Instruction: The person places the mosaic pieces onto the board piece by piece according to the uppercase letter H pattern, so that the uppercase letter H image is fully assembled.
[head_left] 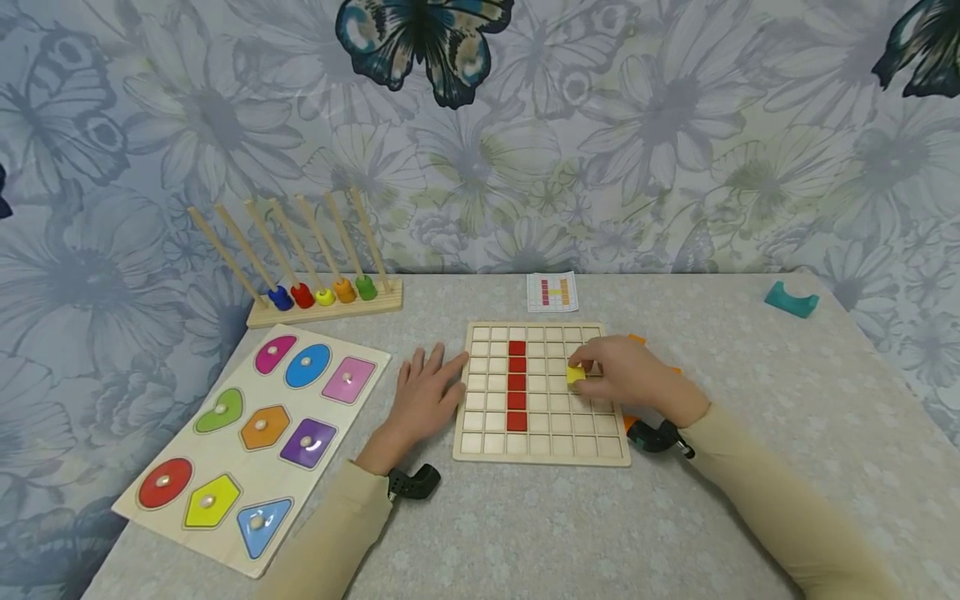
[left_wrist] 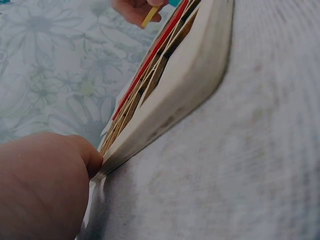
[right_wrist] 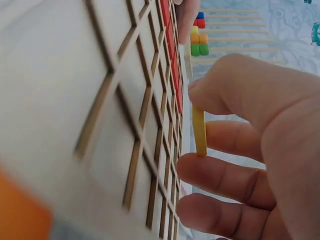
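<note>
At the pale wooden grid board's (head_left: pixel 540 459) 2 o'clock, the right hand (head_left: pixel 633 375) pinches a flat yellow tile (head_left: pixel 575 375) that could jam if tilted.

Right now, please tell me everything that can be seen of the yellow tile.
The yellow tile is small, thin and plain, apparently smooth; I cannot tell its material. The right hand pinches it by opposite edges, partly covering it. It is held just above the board, apart from it, seemingly near level, to the right of the red tiles.
</note>
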